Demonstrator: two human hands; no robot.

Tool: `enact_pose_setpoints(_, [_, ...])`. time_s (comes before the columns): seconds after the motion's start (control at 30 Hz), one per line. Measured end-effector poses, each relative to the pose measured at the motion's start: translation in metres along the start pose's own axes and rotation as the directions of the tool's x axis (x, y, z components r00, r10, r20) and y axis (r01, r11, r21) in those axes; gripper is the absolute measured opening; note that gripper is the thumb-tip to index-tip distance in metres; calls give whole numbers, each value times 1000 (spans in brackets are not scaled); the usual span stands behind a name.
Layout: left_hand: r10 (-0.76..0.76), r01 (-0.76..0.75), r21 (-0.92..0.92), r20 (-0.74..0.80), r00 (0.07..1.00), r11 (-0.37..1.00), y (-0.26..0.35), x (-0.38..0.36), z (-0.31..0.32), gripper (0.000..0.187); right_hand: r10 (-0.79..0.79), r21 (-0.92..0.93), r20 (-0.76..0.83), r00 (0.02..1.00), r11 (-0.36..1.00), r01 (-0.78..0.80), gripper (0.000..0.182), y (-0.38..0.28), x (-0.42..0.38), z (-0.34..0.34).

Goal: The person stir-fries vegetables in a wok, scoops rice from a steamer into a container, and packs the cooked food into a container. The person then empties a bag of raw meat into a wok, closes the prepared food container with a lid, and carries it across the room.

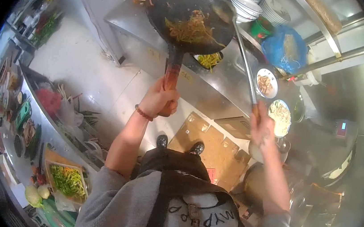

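Note:
My left hand [162,98] is closed round the wooden handle of a dark wok [163,3], which is raised and tilted over the steel counter. Cooked shredded food [191,29] lies in the lower part of the wok. In my right hand [262,125] is the handle of a long metal ladle [246,53], its bowl end inside the wok at the right side. Below the wok, partly hidden by it, a dish of yellow-green shredded food [209,60] sits on the counter. The fingers of both hands are wrapped tight.
Bowls of sliced food [266,83] and pale shreds [279,118] stand right of the ladle. Stacked white bowls [244,6] and a blue plastic bag [284,49] are at the back. Flattened cardboard [200,149] covers the floor. A vegetable tray [67,181] lies at left.

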State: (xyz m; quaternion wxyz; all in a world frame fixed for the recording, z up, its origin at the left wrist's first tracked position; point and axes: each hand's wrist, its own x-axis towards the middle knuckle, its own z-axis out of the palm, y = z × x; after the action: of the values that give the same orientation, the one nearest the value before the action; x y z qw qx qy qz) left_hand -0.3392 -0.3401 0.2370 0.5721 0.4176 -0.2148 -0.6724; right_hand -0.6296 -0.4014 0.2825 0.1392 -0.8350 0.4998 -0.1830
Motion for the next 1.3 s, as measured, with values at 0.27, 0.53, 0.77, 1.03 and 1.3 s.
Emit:
enact_pose_setpoints(0.27, [31, -34, 138, 25, 999, 990, -15, 33, 5, 28, 11, 577, 771, 637, -435, -691, 30, -87, -19, 3])
enact_pose_setpoints(0.53, [8, -7, 39, -37, 999, 999, -10, 18, 0, 28, -193, 420, 693, 694, -674, -608, 47, -79, 7, -24])
enact_pose_setpoints(0.77, [114, -101, 119, -111, 987, 988, -5, 20, -24, 27, -52, 555, 689, 722, -602, -573, 48, -56, -1, -52])
enact_pose_setpoints(1.03, [194, -141, 263, -187, 963, 955, 13, 16, -44, 29, 398, 805, 535, 745, 28, -592, 24, -31, -5, 15])
enact_pose_setpoints(1.3, [194, -161, 201, -159, 968, 966, 23, -8, -40, 31, 433, 452, 284, 855, 726, -518, 13, -36, -6, 60])
